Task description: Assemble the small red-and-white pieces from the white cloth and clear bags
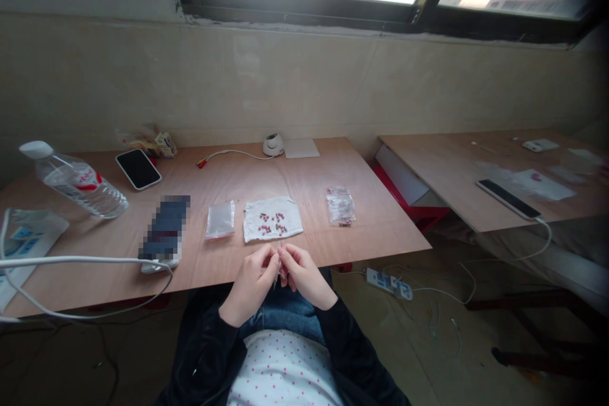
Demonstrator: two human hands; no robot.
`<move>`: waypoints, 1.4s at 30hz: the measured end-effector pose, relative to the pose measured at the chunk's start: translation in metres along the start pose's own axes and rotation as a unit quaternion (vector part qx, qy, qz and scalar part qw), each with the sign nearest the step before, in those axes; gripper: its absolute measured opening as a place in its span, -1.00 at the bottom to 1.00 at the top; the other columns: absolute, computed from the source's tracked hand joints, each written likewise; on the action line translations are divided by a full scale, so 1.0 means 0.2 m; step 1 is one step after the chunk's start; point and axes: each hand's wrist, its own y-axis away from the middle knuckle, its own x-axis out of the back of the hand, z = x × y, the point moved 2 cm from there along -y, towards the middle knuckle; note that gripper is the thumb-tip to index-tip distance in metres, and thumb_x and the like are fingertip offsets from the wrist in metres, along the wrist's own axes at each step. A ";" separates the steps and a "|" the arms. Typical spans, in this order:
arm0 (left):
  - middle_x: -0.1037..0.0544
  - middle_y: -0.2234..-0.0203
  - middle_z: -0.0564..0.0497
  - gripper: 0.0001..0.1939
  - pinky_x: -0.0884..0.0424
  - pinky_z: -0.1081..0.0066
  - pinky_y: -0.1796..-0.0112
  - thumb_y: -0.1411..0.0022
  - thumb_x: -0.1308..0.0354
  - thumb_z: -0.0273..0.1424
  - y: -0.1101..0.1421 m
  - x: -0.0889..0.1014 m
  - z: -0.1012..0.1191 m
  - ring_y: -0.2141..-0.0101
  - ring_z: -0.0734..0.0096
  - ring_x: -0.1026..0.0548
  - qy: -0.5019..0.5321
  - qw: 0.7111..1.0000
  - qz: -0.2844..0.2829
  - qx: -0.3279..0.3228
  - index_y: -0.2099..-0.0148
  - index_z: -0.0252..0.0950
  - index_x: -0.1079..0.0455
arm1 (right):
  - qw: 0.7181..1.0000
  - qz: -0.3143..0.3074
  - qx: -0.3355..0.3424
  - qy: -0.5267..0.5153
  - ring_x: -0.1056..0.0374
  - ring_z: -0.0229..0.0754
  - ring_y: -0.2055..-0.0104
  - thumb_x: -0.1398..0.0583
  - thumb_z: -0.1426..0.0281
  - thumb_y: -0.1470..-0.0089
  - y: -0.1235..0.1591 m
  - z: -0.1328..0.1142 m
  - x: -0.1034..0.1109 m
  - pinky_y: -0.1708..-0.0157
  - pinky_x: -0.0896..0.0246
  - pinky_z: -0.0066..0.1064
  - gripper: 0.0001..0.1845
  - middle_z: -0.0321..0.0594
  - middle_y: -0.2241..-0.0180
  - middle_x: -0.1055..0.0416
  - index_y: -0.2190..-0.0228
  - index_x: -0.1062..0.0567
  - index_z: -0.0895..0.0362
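Observation:
Close together at the table's front edge, my left hand (255,275) and my right hand (303,274) both pinch with their fingertips. Between them is a thin, see-through piece that looks like a small clear plastic bag (276,279), seen nearly edge-on and mostly covered by my fingers. Just beyond lies a white cloth (252,219) with several small pinkish-red and metallic pieces (273,224) in loose clusters. A stack of clear zip bags (221,221) rests left of the cloth. To its right is a pile of clear bags with small pieces inside (340,206).
On the table (304,177) stand a water bottle (80,181), a white phone (138,169), a blurred-out device (164,228) with a cable, and a small dome camera (273,144). White cables (85,261) cross the left front. A second table (442,171) holds another phone (508,198); a power strip (389,283) lies below.

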 end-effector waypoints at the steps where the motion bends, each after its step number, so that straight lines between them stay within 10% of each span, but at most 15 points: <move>1: -0.38 0.60 0.07 -0.74 -0.20 0.48 0.48 -0.23 0.06 -0.29 0.00 0.00 -0.01 0.54 0.45 -0.35 -0.029 0.999 0.015 -0.002 0.46 -0.28 -0.23 | 1.000 0.009 0.010 0.008 -0.05 -0.42 0.73 -0.07 0.05 -0.03 0.00 0.00 -0.01 0.82 0.12 -0.60 -0.60 -0.44 0.69 -0.09 0.56 -0.21 0.13; 12: -0.34 0.57 0.08 -0.81 -0.15 0.47 0.47 -0.20 0.07 -0.35 -0.01 0.05 -0.04 0.51 0.41 -0.35 -0.286 0.950 0.126 0.007 0.46 -0.25 -0.16 | 0.969 0.112 0.077 0.207 -0.05 -0.34 0.62 -0.03 0.14 -0.07 0.03 0.02 0.01 0.62 0.06 -0.52 -0.61 -0.39 0.68 -0.11 0.64 -0.21 0.13; 32: -0.51 0.17 0.04 -0.79 -0.25 0.32 0.22 -0.22 0.01 -0.41 0.02 0.05 0.00 0.18 0.31 -0.44 -0.385 0.914 0.104 -0.079 0.13 -0.17 -0.39 | 0.909 0.185 0.087 0.363 -0.17 -0.33 0.59 0.01 0.21 -0.14 0.12 -0.07 -0.03 0.55 0.09 -0.51 -0.65 -0.36 0.65 -0.24 0.59 -0.28 0.12; 37: -0.52 0.17 -0.02 -0.77 -0.25 0.31 0.22 -0.18 -0.04 -0.40 0.02 0.05 0.01 0.18 0.27 -0.44 -0.397 0.904 0.128 -0.088 0.09 -0.22 -0.37 | 0.946 0.179 0.092 0.253 -0.22 -0.30 0.54 -0.05 0.21 -0.10 0.11 -0.03 -0.05 0.50 -0.07 -0.50 -0.68 -0.33 0.61 -0.30 0.58 -0.31 0.13; 42: -0.51 0.16 -0.03 -0.73 -0.23 0.26 0.17 -0.15 -0.07 -0.46 0.01 0.06 0.00 0.16 0.26 -0.44 -0.397 0.902 0.128 -0.108 0.07 -0.23 -0.35 | 0.985 0.137 -0.039 -0.094 -0.31 -0.24 0.54 -0.19 0.09 0.07 0.06 0.04 -0.07 0.68 -0.17 -0.50 -0.65 -0.30 0.54 -0.33 0.41 -0.33 0.13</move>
